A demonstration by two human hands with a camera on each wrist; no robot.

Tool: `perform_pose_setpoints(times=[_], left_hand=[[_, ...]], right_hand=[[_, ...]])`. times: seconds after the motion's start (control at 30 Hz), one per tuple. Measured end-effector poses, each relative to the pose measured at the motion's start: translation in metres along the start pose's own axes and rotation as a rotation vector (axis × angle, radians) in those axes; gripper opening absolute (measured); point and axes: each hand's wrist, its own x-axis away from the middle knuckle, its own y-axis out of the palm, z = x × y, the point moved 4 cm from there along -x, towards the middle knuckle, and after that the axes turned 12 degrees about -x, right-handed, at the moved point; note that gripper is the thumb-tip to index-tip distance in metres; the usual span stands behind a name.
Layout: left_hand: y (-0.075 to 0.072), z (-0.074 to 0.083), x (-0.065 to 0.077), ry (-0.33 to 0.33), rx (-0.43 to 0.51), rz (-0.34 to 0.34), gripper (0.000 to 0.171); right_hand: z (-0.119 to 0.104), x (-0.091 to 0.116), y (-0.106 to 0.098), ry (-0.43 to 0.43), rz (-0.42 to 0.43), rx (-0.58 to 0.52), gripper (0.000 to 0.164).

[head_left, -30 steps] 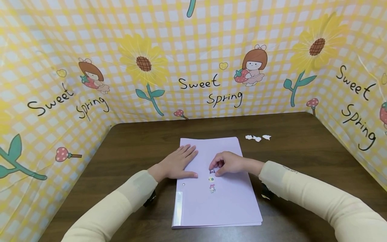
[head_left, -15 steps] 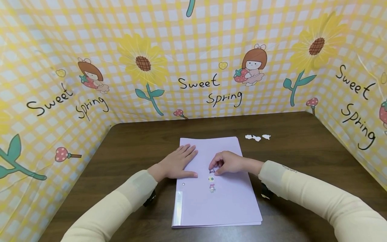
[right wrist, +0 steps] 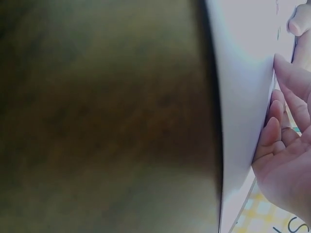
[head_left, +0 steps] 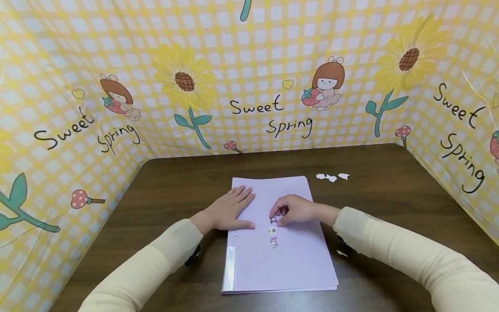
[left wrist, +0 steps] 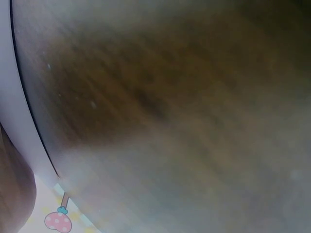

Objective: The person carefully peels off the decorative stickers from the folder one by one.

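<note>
A pale purple folder [head_left: 288,264] lies on the dark wooden table, with three small cartoon stickers in a column near its middle. My left hand [head_left: 228,211] rests flat on the folder's left half, fingers spread and straight. At the top of the column, my right hand [head_left: 297,209] holds the dark-outlined sticker [head_left: 273,220] between thumb and forefinger, against the cover. Below it are a round yellow-green sticker [head_left: 272,231] and a pink-eared character sticker [head_left: 273,242]. In the right wrist view the curled fingers [right wrist: 273,130] touch the folder surface; the sticker is hidden there.
Several white paper scraps [head_left: 331,178] lie on the table [head_left: 187,177] beyond the folder's far right corner. A yellow checked cloth [head_left: 249,78] hangs around the back and sides. The folder has a clear label strip [head_left: 230,268] at its lower left.
</note>
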Motion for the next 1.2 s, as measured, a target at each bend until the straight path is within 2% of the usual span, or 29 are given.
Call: perform_pose_setpoints(times=[0.57,0.8,1.2], left_hand=[[-0.0002,0.0002,0.0007,0.001,0.001,0.008,0.101],[-0.0019,0.0003,0.0014,0.004,0.0,0.009,0.1],[-0.0019,0.0003,0.0022,0.009,-0.002,0.014,0.1]], right_hand=[[-0.0037,0.0035,0.0002,-0.065,0.007,-0.018,0.007],[-0.0032,0.0027,0.0007,-0.115,0.005,0.014,0.005],[-0.005,0.0037,-0.0015,-0.103,0.015,0.026,0.005]])
